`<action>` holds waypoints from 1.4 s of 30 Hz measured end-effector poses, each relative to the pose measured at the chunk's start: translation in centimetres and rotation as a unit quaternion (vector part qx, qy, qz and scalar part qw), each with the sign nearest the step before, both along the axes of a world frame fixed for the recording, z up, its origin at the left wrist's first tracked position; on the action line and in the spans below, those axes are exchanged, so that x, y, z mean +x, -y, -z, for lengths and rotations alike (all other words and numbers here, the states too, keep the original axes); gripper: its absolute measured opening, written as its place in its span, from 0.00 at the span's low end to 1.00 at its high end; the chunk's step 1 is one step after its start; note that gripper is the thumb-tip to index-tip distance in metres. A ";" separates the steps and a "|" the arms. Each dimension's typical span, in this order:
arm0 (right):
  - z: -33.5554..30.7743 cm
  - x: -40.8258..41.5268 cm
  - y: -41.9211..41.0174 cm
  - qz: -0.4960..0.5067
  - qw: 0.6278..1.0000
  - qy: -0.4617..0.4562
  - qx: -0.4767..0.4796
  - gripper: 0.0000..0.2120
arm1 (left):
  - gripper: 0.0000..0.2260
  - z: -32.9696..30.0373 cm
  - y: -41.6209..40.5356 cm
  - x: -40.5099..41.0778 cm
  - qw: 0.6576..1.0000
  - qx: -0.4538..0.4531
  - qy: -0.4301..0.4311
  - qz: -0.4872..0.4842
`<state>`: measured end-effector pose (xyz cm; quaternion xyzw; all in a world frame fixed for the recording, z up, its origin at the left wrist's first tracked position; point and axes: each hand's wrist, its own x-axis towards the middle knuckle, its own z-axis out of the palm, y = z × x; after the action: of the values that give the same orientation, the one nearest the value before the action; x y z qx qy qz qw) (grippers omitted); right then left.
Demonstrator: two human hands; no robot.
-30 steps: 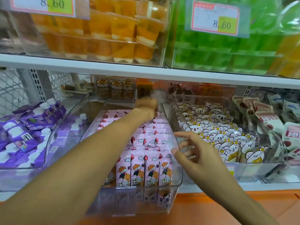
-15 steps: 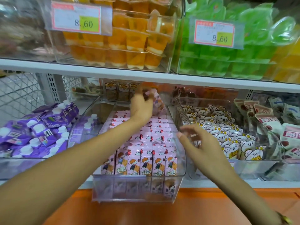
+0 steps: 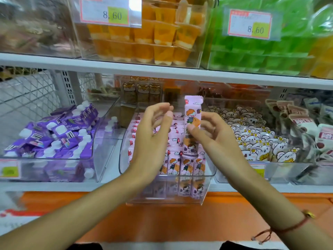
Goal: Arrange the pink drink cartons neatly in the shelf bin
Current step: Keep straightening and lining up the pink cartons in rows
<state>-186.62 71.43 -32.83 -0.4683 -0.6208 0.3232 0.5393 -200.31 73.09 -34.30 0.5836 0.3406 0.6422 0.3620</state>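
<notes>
Currently holding one pink drink carton (image 3: 192,127) upright above the clear shelf bin (image 3: 167,199), pinched between thumb and fingers of the right hand (image 3: 214,136). Left hand (image 3: 153,134) hovering just beside it, fingers loosely spread and gripping nothing, close to the carton but apparently not touching, though motion blur makes that hard to confirm. Below, rows of pink drink cartons (image 3: 182,165) standing packed in the bin, the front row upright against the bin's front wall.

Risks from here: a light pinch high on a tall, narrow carton, so likely to slip or swing if lowered fast. No obvious gap visible among the packed rows, so forcing it down could tip neighbours or crush a corner. Bin jutting past the shelf edge (image 3: 54,186), so a hard downward push at the front might tilt it forward. Brushing the neighbouring bin of white bear snack packets (image 3: 255,141) on the right also possible.
</notes>
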 end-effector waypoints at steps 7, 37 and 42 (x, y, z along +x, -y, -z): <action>0.4 -0.7 -0.2 0.002 0.985 -0.166 -0.047 0.10 | 0.16 1.3 0.4 0.1 0.973 0.081 -0.215 0.004; 0.4 1.0 -0.6 -0.016 0.992 -0.080 -0.092 0.14 | 0.11 -0.3 -0.9 -1.5 0.941 -0.243 -0.080 0.219; 0.5 1.3 -0.2 -0.082 0.997 -0.004 0.003 0.16 | 0.18 -0.2 -0.8 -1.4 0.981 -0.088 -0.129 0.113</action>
<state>-185.30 71.68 -33.32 -0.4129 -0.6558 0.3668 0.5147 -201.71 73.90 -34.05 0.6620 0.3711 0.4843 0.4353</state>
